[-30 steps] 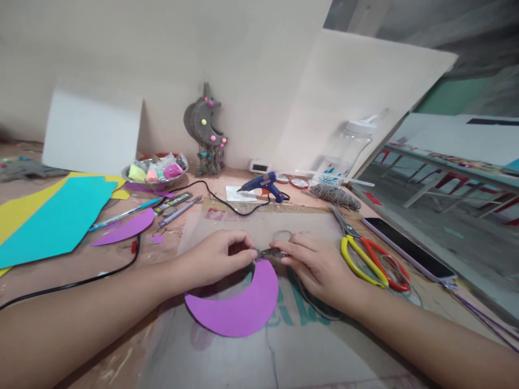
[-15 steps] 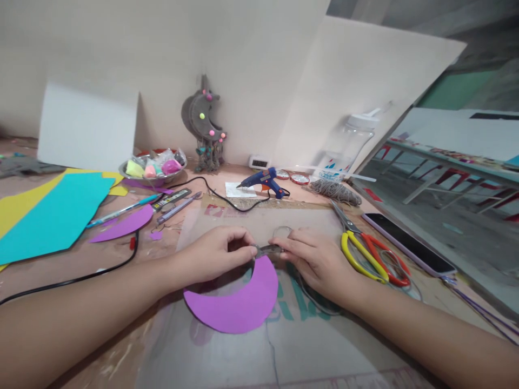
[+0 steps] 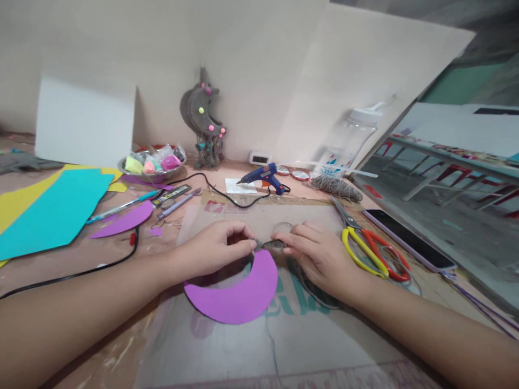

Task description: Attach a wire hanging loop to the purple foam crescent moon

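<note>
A purple crescent-shaped sheet, likely paper or foam, hangs from the fingertips of my left hand. Thumb and forefinger pinch its upper tip, where some grey yarn is gathered. My right hand is closed on the yarn just to the right of that tip. A stretch of yarn spans the small gap between the hands. Below my right hand, a loose loop of it trails over the cardboard. Exactly how the yarn sits around the tip is hidden by my fingers.
Scissors and a phone lie at right. Behind the cardboard are a blue glue gun, a yarn bundle and a bottle. Coloured sheets, a cutter and a bowl stand left. A decorated grey moon hangs behind.
The view has shifted slightly, so most things sit a little higher. My right fingers have moved a little along the yarn; my left hand keeps its pinch on the crescent's tip.
</note>
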Motion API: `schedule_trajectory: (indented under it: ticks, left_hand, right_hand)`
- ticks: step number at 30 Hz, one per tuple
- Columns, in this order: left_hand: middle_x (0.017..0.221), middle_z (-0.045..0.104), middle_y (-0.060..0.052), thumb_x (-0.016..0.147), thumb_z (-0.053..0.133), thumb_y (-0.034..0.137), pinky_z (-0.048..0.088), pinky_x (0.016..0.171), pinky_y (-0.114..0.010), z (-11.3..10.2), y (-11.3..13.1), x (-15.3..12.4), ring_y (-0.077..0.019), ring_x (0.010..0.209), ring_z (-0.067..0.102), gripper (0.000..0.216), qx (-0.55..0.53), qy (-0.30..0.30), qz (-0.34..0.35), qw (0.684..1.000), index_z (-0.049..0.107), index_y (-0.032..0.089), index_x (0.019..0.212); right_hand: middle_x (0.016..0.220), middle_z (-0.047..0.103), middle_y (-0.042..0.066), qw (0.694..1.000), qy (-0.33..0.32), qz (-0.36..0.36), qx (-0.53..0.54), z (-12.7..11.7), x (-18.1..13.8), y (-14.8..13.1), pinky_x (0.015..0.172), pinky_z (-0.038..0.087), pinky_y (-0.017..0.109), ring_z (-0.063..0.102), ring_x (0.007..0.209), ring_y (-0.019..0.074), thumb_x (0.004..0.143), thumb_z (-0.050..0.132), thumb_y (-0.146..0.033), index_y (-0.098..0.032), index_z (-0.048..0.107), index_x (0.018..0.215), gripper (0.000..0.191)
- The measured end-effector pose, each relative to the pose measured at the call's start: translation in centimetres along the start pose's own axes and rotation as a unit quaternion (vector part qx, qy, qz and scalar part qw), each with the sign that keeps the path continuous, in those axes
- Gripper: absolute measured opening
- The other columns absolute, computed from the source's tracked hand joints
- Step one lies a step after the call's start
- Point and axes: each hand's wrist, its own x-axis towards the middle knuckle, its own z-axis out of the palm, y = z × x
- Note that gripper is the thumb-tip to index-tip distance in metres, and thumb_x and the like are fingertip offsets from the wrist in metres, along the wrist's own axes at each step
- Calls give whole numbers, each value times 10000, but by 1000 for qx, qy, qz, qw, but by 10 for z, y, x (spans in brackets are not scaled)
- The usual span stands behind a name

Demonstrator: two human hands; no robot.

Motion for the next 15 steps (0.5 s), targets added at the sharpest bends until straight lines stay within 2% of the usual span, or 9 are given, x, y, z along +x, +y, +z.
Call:
schedule_trajectory:
  ticks: [15]
  left_hand:
    - [601, 530, 45, 805, 513, 306, 337, 477, -182, 0, -3, 1, -77, 510, 451, 155, -10, -11, 5, 1000, 569, 167, 765]
  right_hand:
    - [805, 578, 68, 1000, -1, 1, 11, 1, 0, 0, 650, 373, 306, 474, 722, 176, 928, 418, -240, -146, 588, 1098, 258]
